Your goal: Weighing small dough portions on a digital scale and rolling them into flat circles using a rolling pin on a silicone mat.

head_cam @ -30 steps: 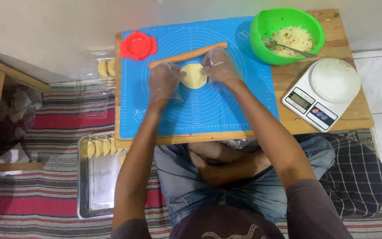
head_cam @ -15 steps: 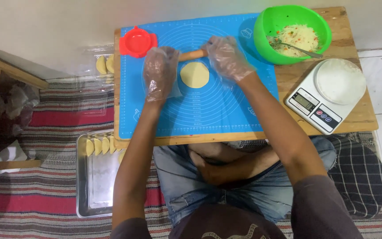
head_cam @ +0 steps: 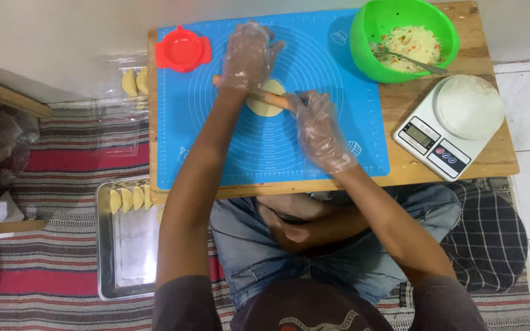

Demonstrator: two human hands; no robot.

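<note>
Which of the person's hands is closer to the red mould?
The left hand. It rests on the rolling pin just right of the red mould; the right hand lies farther right and nearer the person.
</note>
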